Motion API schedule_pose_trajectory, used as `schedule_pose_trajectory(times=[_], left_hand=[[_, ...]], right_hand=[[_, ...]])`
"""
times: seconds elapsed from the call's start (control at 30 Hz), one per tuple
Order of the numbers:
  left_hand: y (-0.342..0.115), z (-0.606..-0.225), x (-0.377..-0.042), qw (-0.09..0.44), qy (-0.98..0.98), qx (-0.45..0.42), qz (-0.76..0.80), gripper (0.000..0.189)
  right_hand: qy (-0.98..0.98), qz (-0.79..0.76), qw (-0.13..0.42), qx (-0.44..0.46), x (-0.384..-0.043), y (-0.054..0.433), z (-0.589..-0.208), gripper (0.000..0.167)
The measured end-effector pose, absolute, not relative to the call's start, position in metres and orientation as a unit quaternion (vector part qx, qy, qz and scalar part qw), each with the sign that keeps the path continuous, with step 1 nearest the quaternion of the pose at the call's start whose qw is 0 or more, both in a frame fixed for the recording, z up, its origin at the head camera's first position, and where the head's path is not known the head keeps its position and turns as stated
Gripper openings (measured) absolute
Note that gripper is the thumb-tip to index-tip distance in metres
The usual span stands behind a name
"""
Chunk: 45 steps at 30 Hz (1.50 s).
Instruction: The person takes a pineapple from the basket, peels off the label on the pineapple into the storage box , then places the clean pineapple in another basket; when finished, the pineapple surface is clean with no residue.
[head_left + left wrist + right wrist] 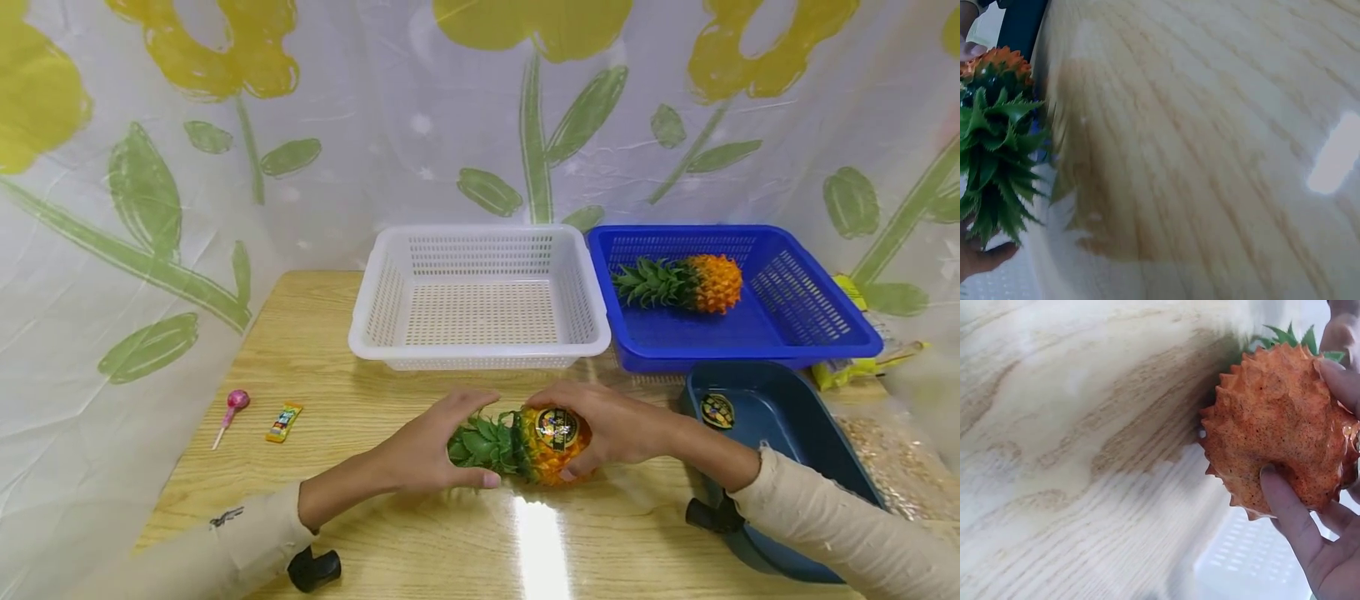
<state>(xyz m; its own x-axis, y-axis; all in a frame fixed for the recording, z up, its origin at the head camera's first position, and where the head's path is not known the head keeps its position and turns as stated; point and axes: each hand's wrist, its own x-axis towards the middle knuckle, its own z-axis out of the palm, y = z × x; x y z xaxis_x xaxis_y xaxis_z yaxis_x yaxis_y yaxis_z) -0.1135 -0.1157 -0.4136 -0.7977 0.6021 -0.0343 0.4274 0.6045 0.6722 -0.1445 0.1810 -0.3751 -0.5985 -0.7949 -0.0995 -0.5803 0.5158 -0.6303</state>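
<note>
A pineapple (555, 450) lies on its side on the wooden table, with a round black-and-gold label (557, 429) on its orange body. My right hand (618, 421) grips the body from the right, thumb and fingers on opposite sides. The right wrist view shows one fingertip against the bumpy base of the pineapple (1272, 425). Around the green leaf crown (483, 442), my left hand (423, 450) is spread with thumb and fingers apart. In the left wrist view, the crown (997, 162) stands near the fingers; whether they touch it I cannot tell.
A white basket (480, 350) stands behind the hands. Beside it, a blue basket (750, 337) holds another pineapple (712, 283). A dark teal bin (780, 417) with a similar round label (717, 411) sits at right. A lollipop (236, 402) and a small candy packet (284, 422) lie left.
</note>
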Motion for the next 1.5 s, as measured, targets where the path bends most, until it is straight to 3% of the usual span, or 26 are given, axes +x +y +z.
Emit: schedule_pose_trajectory(times=[0.13,0.47,0.97,1.5], left_hand=[[-0.113,-0.417,-0.112,0.117,0.899,0.274,0.321,0.103],[-0.113,-0.421,-0.109,0.105,0.911,0.251,0.308,0.071],[-0.111,-0.421,-0.111,0.108,0.914,0.25,0.301,0.067],[-0.109,-0.422,-0.111,0.104,0.915,0.256,0.293,0.065]], right_hand=[[0.855,-0.276,0.181,-0.4,-0.142,0.18,-0.376,0.082],[0.832,-0.355,0.225,-0.362,-0.141,0.192,-0.376,0.084],[0.821,-0.393,0.181,-0.374,-0.144,0.195,-0.377,0.039],[0.831,-0.364,0.202,-0.369,-0.146,0.191,-0.37,0.037]])
